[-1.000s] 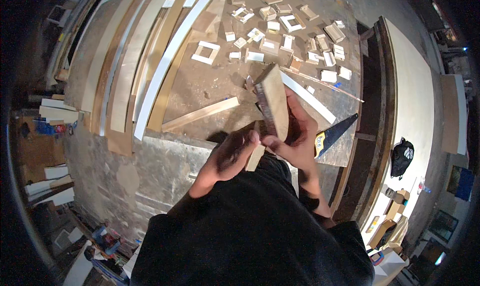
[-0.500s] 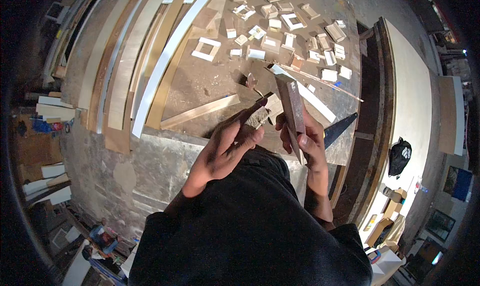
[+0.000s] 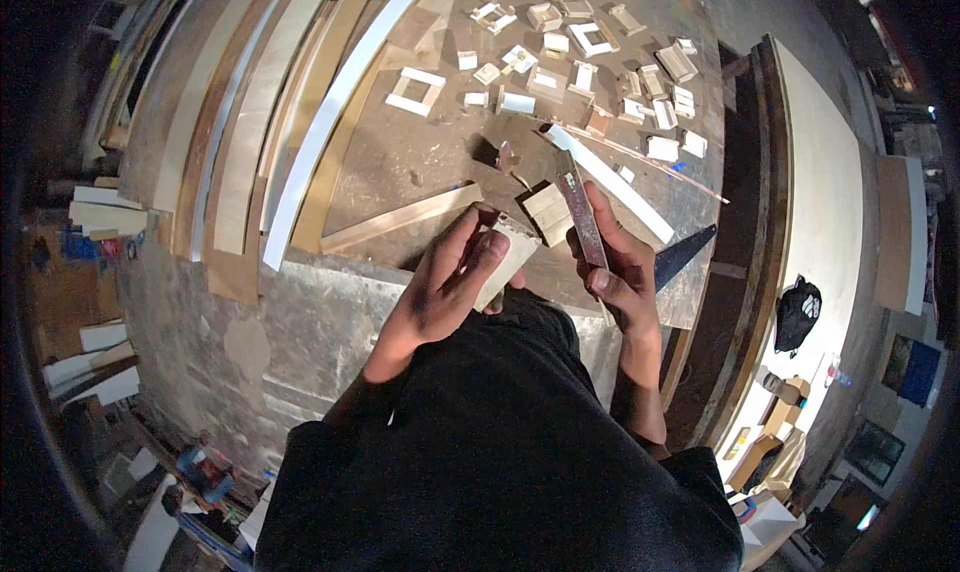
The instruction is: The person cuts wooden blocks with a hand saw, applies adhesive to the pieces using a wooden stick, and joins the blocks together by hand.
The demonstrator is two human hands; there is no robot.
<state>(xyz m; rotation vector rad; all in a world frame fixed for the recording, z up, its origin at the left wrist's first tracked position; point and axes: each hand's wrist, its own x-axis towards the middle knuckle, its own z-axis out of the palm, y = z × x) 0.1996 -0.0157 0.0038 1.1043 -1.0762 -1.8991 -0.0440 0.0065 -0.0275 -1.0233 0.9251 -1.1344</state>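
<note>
In my left hand [image 3: 437,290] is a small pale wood block [image 3: 512,252], its rough, splintery end facing up, with fingers and thumb closed round its sides. My right hand [image 3: 622,270] grips a flat, worn brown metal bar [image 3: 585,212] that tapers to a thin point below the fist; its exact kind is unclear. The bar stands nearly upright, apart from the block in my left hand. Between the hands, a square wooden piece [image 3: 548,214] lies on the bench. A handsaw blade [image 3: 686,254] sticks out beyond my right wrist.
Many small wooden frames and offcuts [image 3: 545,82] are scattered over the far bench [image 3: 440,152]. Long boards [image 3: 330,132] lie at left, a single batten [image 3: 400,218] nearer. A white strip [image 3: 615,187] slants behind my right hand. Across a gap, another table [image 3: 825,182] bears a black bag [image 3: 799,314].
My left hand has tipped the block, showing its broad pale face, and drawn it away from the metal bar. My right hand has turned the bar, and the square piece now shows between them.
</note>
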